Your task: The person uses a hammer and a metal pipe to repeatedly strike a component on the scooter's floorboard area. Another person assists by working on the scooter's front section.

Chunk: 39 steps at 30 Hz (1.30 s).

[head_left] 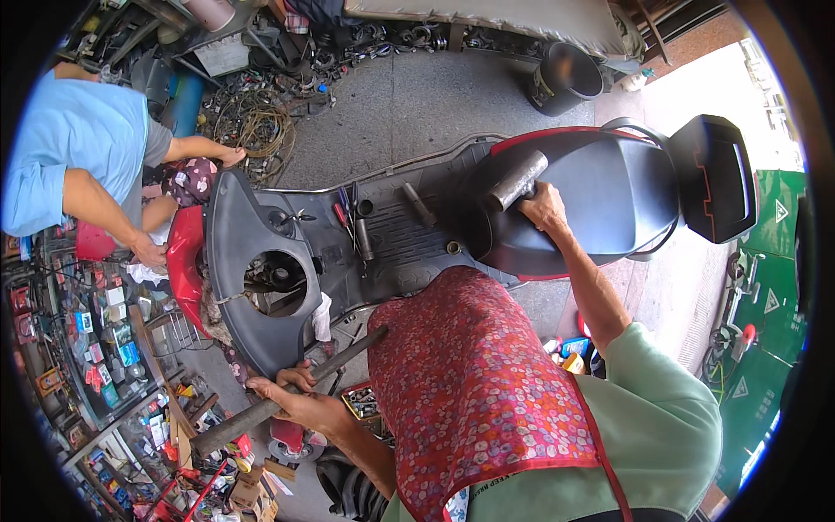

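My left hand (pixel 300 398), at the lower left, is closed around a long grey metal bar (pixel 239 426). The bar slants up to the right beside my red flowered apron (pixel 474 383). Over the front of the black scooter seat (pixel 591 191), my right hand (pixel 546 209) grips a thick metal cylinder (pixel 520 180) that looks like a hammer head. Its handle is mostly hidden by the fingers. Between my hands is the scooter's footboard (pixel 391 239), bearing screwdrivers (pixel 342 213), a short metal tube (pixel 419 204) and a long socket (pixel 364 239). The grey front panel (pixel 243 317) has a round opening.
At the left, a co-worker in a light blue shirt (pixel 87 139) has a hand (pixel 150 250) near the scooter's red front (pixel 184 261). Small parts fill a shelf (pixel 104 348) at the lower left. A black bucket (pixel 565 78) stands behind; a green panel (pixel 774 252) is at right.
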Available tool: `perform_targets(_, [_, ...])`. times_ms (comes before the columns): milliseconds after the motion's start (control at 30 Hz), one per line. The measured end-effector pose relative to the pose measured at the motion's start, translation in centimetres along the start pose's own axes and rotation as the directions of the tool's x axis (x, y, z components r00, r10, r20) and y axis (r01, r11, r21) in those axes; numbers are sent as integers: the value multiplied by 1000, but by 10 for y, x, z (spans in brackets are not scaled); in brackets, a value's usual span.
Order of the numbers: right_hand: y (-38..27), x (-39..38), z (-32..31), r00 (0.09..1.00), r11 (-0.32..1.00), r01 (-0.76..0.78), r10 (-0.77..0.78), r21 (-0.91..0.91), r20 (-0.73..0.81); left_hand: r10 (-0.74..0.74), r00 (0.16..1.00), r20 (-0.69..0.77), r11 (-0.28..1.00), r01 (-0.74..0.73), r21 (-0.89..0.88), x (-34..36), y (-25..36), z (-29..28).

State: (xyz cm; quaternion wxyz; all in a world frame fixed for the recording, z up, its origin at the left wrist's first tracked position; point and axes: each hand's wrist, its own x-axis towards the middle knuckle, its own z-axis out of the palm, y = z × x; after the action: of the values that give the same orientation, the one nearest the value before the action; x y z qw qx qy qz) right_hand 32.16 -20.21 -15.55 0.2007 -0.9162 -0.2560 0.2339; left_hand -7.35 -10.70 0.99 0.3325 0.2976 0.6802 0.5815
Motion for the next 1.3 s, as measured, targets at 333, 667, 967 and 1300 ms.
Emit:
perform_targets(333, [-13,-4,-9,987,991,-136,137,-18,87,30,999,11,999,-30,-16,5,-10,-5])
perform_targets(667, [-9,-4,-3,998,998,-64,64,-29,10,21,1000,-8,1000,-22,-8,4,-4,-1])
perform_targets(967, [-3,-2,0,1000,999,-10,9,-34,-22,15,999,-32,1000,-15,-5,4,-6,-1])
perform_targets(1300, [-4,-3,0,999,999,0,-2,-36,-39,27,999,-22,1000,-27,-1,4,-6,-1])
